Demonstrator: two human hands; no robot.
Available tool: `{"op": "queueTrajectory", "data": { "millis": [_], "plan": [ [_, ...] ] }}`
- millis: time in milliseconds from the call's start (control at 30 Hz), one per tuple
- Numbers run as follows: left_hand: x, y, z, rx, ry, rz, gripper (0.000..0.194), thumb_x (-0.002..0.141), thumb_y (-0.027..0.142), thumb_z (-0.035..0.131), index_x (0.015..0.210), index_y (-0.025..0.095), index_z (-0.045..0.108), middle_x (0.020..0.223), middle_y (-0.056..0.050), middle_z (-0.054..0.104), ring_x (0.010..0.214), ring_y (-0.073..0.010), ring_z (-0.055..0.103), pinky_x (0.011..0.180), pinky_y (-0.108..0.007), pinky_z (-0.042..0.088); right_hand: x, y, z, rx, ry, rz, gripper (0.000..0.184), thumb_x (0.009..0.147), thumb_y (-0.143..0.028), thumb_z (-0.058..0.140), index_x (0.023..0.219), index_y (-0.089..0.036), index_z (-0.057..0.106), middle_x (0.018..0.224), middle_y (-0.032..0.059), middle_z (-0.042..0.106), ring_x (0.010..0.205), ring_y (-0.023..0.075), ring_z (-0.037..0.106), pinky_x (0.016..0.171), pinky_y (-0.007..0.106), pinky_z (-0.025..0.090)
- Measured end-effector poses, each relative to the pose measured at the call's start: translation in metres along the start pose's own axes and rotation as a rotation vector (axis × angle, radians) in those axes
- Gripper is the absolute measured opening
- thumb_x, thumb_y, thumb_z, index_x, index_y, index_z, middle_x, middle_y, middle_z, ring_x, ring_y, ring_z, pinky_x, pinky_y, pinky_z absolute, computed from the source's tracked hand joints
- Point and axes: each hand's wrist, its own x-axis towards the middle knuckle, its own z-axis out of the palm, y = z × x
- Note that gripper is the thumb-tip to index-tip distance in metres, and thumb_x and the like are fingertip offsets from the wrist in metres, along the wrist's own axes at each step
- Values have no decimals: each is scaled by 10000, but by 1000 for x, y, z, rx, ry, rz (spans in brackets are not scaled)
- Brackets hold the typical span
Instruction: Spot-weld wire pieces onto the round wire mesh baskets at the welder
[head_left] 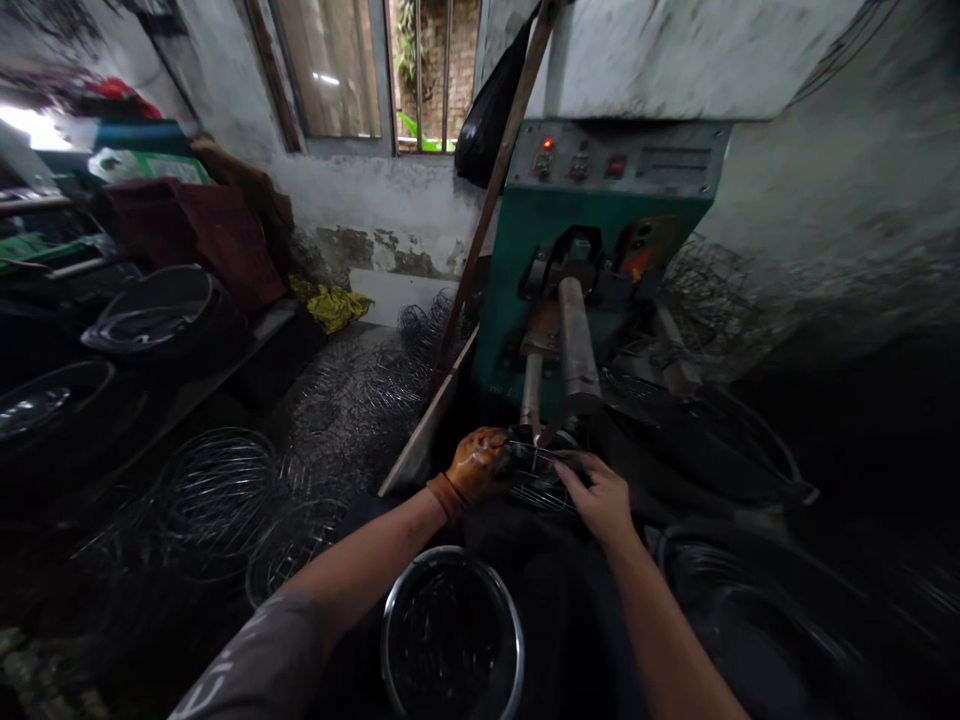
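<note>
My left hand (480, 465), in an orange glove, is closed on the left rim of a small wire basket (538, 480). My bare right hand (600, 495) grips the basket's right side with its fingers curled over the wires. The basket sits right under the tips of two metal arms (577, 345) that stick out of a green machine (570, 230).
A round metal-rimmed wire basket (450, 635) lies below my forearms. Several wire baskets (217, 490) are piled on the floor at left. Dark tubs (154, 315) stand at far left. A wooden pole (495, 190) leans by the window. Tangled wire (712, 290) lies right of the machine.
</note>
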Motion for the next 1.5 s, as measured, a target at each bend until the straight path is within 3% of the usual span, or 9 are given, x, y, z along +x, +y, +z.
{"op": "queueTrajectory", "data": {
  "millis": [233,433,767,1267,1500],
  "plan": [
    [4,-4,6,-53,-24,7,332,823,446,648,991,171,727,1119,-128,694,1094,-289,634,1017,-448,511,0,6,5,63,47,80,241,851,-446,646,775,-238,738,844,67,783,795,257,736,801,402,596],
    [15,-7,3,-42,-55,37,360,827,423,642,1050,156,734,1158,-140,697,1122,-303,639,1012,-448,519,7,12,4,53,15,113,272,844,-470,630,722,-239,709,824,68,774,770,255,726,787,411,591],
    [17,-16,13,49,-40,64,390,879,465,604,1071,157,746,1299,-149,654,1267,-337,567,1085,-488,463,4,16,8,-2,42,79,267,850,-463,621,719,-244,697,852,79,782,798,258,728,786,404,586],
    [20,-10,4,75,-67,75,394,882,464,602,1119,179,734,1335,-142,641,1260,-327,573,1050,-480,476,7,12,6,-5,45,32,276,879,-467,628,719,-248,679,840,76,768,797,264,725,789,422,585],
    [20,-15,10,78,-85,58,401,856,467,621,1105,177,743,1356,-139,640,1308,-338,545,1093,-496,445,8,12,6,-13,33,39,285,883,-473,616,718,-249,680,848,74,771,811,261,726,808,418,583]
  ]
}}
